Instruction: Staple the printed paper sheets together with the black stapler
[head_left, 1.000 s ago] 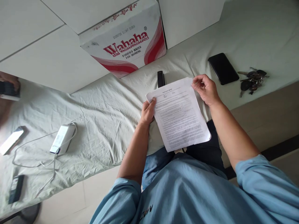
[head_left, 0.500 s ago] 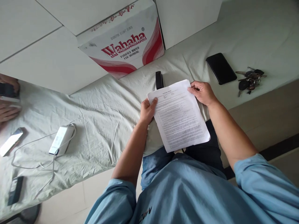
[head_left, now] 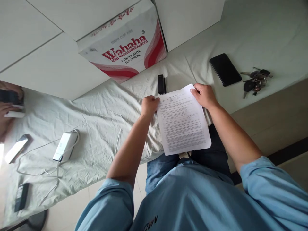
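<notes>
You've got the printed sheets (head_left: 183,121) pinched at the two top corners only: left hand (head_left: 149,106) closed on the top-left corner, right hand (head_left: 203,95) closed on the top-right. The lower half hangs free past the near edge of the desk (head_left: 101,128), over your lap.

Risks as I judge them:
- Unsupported bottom edge may sag or curl; if it's more than one page, the pages could fan and slip out of line.
- A corner grip creases easily if you squeeze harder.
- The small black stapler-like item (head_left: 161,84) sits just beyond the top edge; pushing the paper forward could knock it.

Surface: the desk is covered in a wrinkled pale cloth, so it's not flat. On it: Wahaha carton (head_left: 125,48) at the far side, phone (head_left: 225,69) and keys (head_left: 256,81) to the right, white charger with cable (head_left: 65,146) to the left. Another person's hand (head_left: 7,106) is at the far left edge. Pale tiled floor.
</notes>
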Available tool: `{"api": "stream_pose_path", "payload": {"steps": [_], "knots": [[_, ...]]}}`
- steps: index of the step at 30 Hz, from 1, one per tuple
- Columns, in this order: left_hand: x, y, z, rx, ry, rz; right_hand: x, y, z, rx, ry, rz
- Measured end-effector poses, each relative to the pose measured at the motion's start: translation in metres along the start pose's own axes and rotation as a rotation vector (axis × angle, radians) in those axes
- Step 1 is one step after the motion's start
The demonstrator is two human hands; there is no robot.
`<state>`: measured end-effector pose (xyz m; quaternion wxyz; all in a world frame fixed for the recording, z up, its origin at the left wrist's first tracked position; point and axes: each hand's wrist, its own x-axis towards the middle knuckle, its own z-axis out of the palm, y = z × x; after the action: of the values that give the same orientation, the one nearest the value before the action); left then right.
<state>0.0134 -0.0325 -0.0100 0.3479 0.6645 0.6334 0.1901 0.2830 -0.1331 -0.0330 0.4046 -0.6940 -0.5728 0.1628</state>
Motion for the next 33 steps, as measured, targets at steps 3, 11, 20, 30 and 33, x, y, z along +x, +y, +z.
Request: {"api": "stream_pose_path", "payload": {"steps": [3,11,20,30,33], "knots": [[0.010,-0.006,0.004,0.054,0.047,0.040,0.001,0.000,0.000,-0.020,0.006,0.007],[0.017,-0.006,-0.002,0.178,0.187,0.470,0.001,0.006,-0.001,-0.041,0.045,0.011],[0.005,-0.017,-0.005,0.380,-0.030,0.653,0.001,0.000,-0.004,-0.041,0.025,0.024],[0.003,-0.037,-0.002,-0.346,0.127,0.404,-0.021,-0.009,-0.035,0.125,-0.071,-0.029],[-0.012,-0.039,0.004,-0.641,0.015,0.217,-0.018,-0.013,-0.042,0.182,-0.024,-0.038]]}}
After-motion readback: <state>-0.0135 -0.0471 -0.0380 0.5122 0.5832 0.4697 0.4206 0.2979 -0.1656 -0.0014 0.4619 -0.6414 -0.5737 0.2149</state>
